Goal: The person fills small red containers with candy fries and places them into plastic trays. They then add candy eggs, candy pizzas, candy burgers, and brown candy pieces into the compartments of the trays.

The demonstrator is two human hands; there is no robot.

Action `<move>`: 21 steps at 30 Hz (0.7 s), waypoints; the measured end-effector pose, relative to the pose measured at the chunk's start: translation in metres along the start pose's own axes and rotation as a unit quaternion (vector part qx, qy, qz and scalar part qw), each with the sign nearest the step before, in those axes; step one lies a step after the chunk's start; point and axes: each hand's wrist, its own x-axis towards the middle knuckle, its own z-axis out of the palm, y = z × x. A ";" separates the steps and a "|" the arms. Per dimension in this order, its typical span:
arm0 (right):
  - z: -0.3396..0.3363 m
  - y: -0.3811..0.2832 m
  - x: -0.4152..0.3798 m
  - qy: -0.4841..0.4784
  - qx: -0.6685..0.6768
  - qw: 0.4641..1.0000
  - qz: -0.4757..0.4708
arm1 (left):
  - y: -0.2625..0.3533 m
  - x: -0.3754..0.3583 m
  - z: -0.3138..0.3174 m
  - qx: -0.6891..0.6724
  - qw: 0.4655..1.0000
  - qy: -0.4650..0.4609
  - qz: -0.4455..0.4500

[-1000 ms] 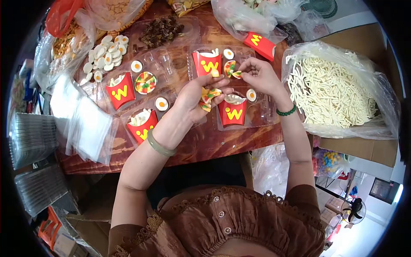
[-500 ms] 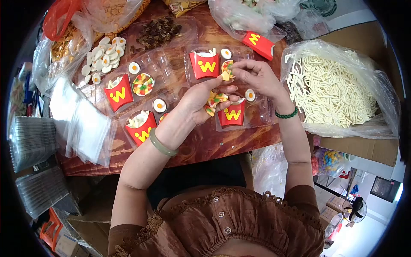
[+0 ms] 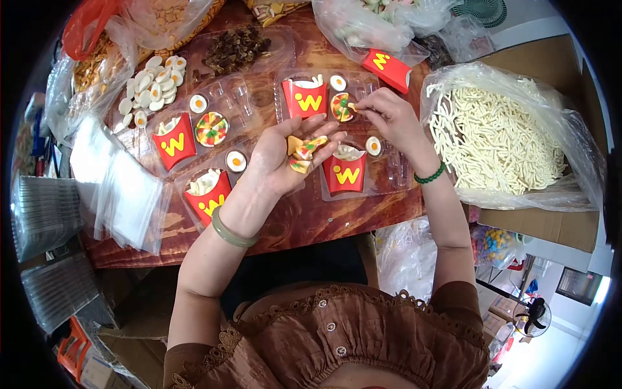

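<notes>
My left hand point(image 3: 271, 157) lies palm up over the trays with its fingers stretched out. Several small toy-like pizza slices point(image 3: 300, 162) rest on its palm and fingers. Between thumb and fingertips, my right hand point(image 3: 392, 122) pinches one pizza slice point(image 3: 352, 106). That slice is at the right edge of a small pizza point(image 3: 339, 109) made of wedges, in the upper right clear tray point(image 3: 280, 104). Beside this pizza are a red fries box point(image 3: 307, 99) and a fried-egg piece point(image 3: 337, 83). Just below my left fingers stands another red fries box point(image 3: 344, 174).
To the left are a full pizza point(image 3: 212, 129) and more red fries boxes point(image 3: 173, 144). Egg pieces point(image 3: 153, 87) and brown bits point(image 3: 236, 50) lie at the back. A bag of white fries-shaped pieces point(image 3: 502, 133) stands right. Clear plastic sleeves point(image 3: 123, 181) lie left.
My left hand has drawn back left and opened flatter, showing the slices on it. The right hand has shifted slightly right and down, away from the left fingers, with a slice pinched.
</notes>
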 end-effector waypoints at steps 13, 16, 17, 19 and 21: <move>0.012 -0.004 -0.003 -0.005 0.064 0.996 0.056 | 0.002 0.007 -0.006 -0.001 0.999 -0.028 0.016; 0.004 -0.028 -0.001 -0.035 0.180 0.980 0.073 | 0.000 0.010 -0.007 0.022 0.997 -0.070 0.020; 0.003 -0.036 0.000 -0.033 0.179 0.980 0.076 | -0.002 0.012 -0.007 0.034 0.995 -0.093 0.017; 0.002 -0.049 0.002 -0.106 0.194 0.971 0.091 | -0.005 0.018 -0.009 0.042 0.994 -0.101 0.015; 0.000 -0.053 0.001 -0.097 0.216 0.969 0.067 | -0.007 0.019 -0.006 0.050 0.992 -0.110 0.019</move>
